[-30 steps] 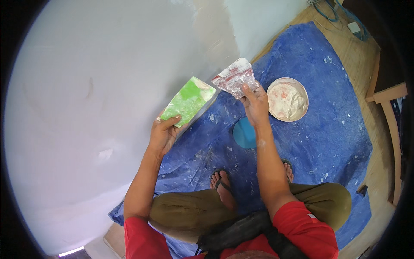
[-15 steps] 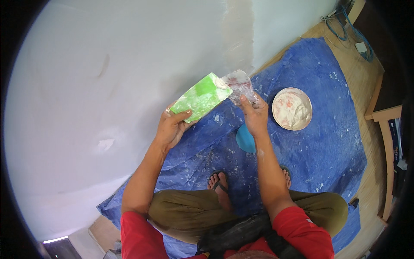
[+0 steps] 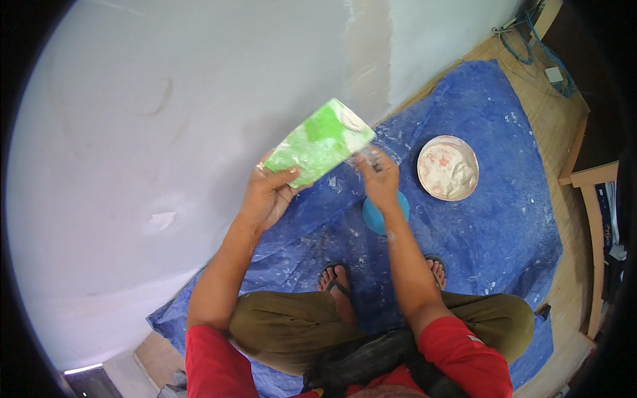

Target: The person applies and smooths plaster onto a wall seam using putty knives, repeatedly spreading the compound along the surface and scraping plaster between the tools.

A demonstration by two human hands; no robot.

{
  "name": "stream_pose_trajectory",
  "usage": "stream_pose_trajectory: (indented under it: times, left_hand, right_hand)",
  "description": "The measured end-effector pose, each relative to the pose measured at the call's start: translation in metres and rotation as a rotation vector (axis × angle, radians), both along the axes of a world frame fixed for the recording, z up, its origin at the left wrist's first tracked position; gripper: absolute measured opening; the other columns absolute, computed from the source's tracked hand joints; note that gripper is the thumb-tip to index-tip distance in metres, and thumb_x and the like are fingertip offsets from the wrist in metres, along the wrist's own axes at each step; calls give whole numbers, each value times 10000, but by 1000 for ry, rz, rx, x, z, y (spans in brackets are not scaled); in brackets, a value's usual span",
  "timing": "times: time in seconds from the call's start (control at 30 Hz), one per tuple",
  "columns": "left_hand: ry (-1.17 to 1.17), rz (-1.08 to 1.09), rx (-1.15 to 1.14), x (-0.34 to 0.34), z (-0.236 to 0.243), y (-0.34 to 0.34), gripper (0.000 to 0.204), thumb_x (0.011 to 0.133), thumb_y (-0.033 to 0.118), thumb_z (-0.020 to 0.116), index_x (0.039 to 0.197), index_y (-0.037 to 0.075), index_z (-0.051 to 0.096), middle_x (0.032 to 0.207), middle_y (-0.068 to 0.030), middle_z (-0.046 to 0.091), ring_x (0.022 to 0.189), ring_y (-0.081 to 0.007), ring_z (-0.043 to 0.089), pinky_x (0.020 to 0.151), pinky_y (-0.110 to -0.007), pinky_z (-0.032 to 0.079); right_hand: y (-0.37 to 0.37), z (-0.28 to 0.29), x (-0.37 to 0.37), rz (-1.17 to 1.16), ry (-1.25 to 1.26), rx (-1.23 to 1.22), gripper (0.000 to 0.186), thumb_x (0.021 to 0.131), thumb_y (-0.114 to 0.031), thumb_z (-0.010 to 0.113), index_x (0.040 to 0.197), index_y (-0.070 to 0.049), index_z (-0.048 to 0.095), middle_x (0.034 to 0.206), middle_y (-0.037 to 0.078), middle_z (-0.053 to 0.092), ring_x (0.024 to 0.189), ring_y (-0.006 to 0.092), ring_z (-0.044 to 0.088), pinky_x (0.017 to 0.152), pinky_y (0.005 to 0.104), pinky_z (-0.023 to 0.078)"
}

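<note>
My left hand [image 3: 267, 194] grips a green rectangular board [image 3: 312, 147] by its lower left end, thumb on top. White putty is smeared across the board, thickest at its far right corner. My right hand [image 3: 381, 178] is closed at that right end. The clear flexible scraper it holds is now mostly hidden behind the board. To the right, a round bowl [image 3: 421, 178] holds creamy white putty [image 3: 459, 174] with pinkish patches. A blue round object [image 3: 375, 217] lies partly behind my right forearm.
A blue tarp [image 3: 504, 219] spotted with white covers the floor under my feet. The pale wall [image 3: 119, 166] rises at left, with a beige vertical strip [image 3: 368, 60]. Cables [image 3: 554, 56] lie at the far right, near wooden furniture [image 3: 597, 219].
My right hand has moved left, carrying the clear scraper from beside the board's right corner to behind it. The board has shifted slightly up and right in my left hand.
</note>
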State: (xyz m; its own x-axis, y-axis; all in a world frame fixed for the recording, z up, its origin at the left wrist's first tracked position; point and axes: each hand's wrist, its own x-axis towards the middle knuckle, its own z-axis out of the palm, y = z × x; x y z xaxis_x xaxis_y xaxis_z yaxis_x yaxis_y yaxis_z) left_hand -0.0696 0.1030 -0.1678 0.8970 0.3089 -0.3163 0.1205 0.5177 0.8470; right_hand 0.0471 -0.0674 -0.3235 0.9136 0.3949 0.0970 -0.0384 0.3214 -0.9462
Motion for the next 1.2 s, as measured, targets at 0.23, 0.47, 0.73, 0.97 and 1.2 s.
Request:
stream_pose_trajectory:
  times: [0.23,0.47,0.73,0.97,1.2]
  left_hand:
    - [172,186,46,-12,-26,29,393,916,12,587,1304,25,522,1247,-140,626,1099,-251,659,918,-396,562]
    - [125,138,-11,-11,-33,30,335,907,19,577,1241,9,553,1192,-128,654,1040,-246,675,905,-397,553]
    - [114,192,-45,-12,-32,35,319,890,56,583,1205,6,576,1126,-117,671,976,-227,674,842,-357,543]
    - [117,175,-30,-9,-26,30,329,884,42,585,1209,-5,567,1158,-114,658,1007,-224,662,848,-355,539]
    - [193,160,-10,-9,-28,29,321,891,43,587,1209,-4,572,1168,-109,655,1038,-229,650,901,-369,520]
  right_hand:
    - [-31,13,30,86,438,458,227,1002,-103,627,1184,26,585,1053,117,693,864,176,685,706,327,563]
    - [-36,20,35,70,377,459,243,997,-117,644,1184,26,583,1053,115,695,853,167,678,688,319,556]
    - [-37,28,39,28,350,443,266,990,-113,655,1212,15,580,1069,113,696,858,161,678,685,318,550]
    - [-40,34,47,-238,145,168,434,992,-79,633,1385,37,491,1129,108,679,978,152,672,825,275,564]
    - [-61,25,61,31,552,484,454,1021,-118,578,1417,63,450,1212,152,673,1067,232,686,870,317,580]
